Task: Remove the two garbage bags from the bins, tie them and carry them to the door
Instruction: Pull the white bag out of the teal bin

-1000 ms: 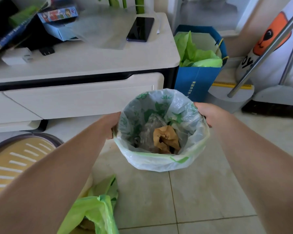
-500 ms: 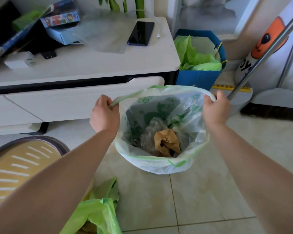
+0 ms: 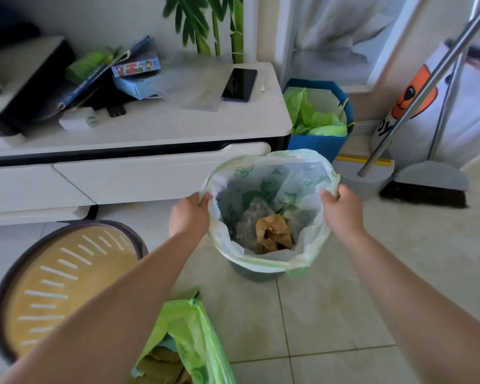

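A white garbage bag with green leaf print (image 3: pixel 270 167) lines a small dark bin (image 3: pixel 254 273) on the tiled floor. Its rim is pulled up off the bin's far side. My left hand (image 3: pixel 189 216) grips the bag's left edge and my right hand (image 3: pixel 341 210) grips its right edge. Inside lie crumpled brown paper (image 3: pixel 273 232) and clear plastic. A second, bright green garbage bag (image 3: pixel 190 339) lies open on the floor near me, between my forearms, with brown and blue rubbish in it.
A low white cabinet (image 3: pixel 150 173) with a phone (image 3: pixel 239 85) and boxes stands behind the bin. A blue paper bag (image 3: pixel 316 145) with green tissue, a broom (image 3: pixel 424 189) and a metal pole are at the right. A round yellow stool (image 3: pixel 64 284) sits at left.
Both hands went from the sides of the bin to gripping the bag's rim, and lifted it up off the bin. The dark bin now shows under the bag's front edge.
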